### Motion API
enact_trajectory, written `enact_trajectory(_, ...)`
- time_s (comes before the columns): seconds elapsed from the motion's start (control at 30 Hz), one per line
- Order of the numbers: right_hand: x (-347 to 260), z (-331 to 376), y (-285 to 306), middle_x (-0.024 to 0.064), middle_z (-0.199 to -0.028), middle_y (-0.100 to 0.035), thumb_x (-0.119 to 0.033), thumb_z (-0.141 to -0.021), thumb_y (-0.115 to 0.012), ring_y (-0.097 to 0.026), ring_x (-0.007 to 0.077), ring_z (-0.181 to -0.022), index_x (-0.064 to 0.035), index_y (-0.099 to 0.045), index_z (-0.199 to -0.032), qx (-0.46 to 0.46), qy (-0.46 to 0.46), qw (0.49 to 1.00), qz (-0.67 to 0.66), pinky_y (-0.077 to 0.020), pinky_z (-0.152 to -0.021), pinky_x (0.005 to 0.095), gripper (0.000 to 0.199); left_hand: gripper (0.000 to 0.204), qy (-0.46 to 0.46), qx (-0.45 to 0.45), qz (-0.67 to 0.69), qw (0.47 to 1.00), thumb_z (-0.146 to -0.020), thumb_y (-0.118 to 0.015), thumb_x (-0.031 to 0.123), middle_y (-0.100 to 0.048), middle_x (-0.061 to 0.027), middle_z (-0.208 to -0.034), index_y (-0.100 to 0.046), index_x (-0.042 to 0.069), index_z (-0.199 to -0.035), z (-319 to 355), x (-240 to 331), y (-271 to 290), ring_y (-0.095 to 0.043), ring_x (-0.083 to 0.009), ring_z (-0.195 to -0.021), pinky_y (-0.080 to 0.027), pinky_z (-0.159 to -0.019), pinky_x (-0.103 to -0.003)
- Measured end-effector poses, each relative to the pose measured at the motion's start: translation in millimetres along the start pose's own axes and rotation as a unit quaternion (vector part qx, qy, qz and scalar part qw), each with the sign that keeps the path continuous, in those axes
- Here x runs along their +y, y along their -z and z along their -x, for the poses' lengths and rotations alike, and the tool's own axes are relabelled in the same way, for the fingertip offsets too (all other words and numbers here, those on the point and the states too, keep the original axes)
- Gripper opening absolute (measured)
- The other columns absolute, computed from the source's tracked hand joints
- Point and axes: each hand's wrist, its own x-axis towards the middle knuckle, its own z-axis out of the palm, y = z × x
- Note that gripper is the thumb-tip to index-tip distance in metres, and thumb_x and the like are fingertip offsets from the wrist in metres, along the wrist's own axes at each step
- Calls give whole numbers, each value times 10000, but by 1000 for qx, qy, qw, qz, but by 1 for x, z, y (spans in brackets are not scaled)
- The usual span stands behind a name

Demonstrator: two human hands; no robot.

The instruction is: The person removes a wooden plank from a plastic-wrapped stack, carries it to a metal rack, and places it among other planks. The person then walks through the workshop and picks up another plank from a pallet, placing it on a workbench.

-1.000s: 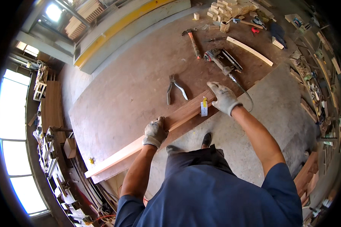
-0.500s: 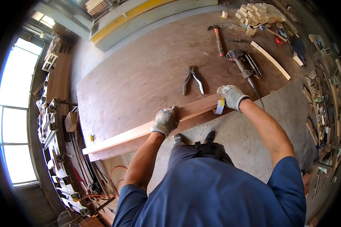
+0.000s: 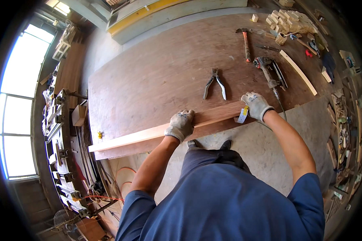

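Observation:
A long wooden plank [image 3: 140,134] lies along the near edge of a big plywood worktable [image 3: 157,80]. My left hand [image 3: 181,124], in a grey work glove, grips the plank near its middle. My right hand [image 3: 255,105], also gloved, holds the plank's right end, where a small blue and yellow tag [image 3: 243,114] hangs down. Pliers [image 3: 215,82] lie on the table just beyond the plank, between my two hands.
A nail gun [image 3: 269,70] with its hose, a hammer [image 3: 245,40], a thin wood strip [image 3: 298,72] and a pile of small wood blocks [image 3: 283,18] lie at the table's far right. Racks of metal parts [image 3: 60,132] stand at left below a window. Scrap wood lines the right wall.
The view has swung, so the table now sits more level in the picture. Both hands have stayed on the plank, the right one gripping its end more closely.

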Motion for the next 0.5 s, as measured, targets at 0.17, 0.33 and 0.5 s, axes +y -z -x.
enact_trajectory(0.17, 0, 2, -3, 166, -1157, -623, -77, -787, -700, -591, 337, -1137, -73, -617, -1096, 17, 6, 1000, 2, -484, -990, 430, 320, 443, 0, 10, -3, 1000, -776, -741, 146, -662, -165, -1110, -593, 84, -1189, 1, 0, -3, -624, -368, -1074, -519, -907, -459)
enact_trajectory(0.33, -1, 0, -1, 163, -1155, -634, -67, -796, -668, -595, 336, -1135, -79, -623, -1096, 0, 6, 1000, 5, -479, -989, 430, 304, 267, -3, 37, 21, 999, -798, -676, 111, -666, -192, -1054, -593, 58, -1046, 4, 5, -1, -622, -386, -1044, -512, -896, -480)
enact_trajectory(0.5, 9, -2, 0, 159, -1141, -645, -85, -796, -668, -603, 335, -1126, -88, -620, -1090, -9, 4, 1000, 0, -480, -985, 431, 298, 307, 5, 11, 10, 1000, -796, -691, 122, -666, -186, -1072, -599, 68, -1083, -5, 10, 4, -626, -381, -1054, -515, -897, -474)
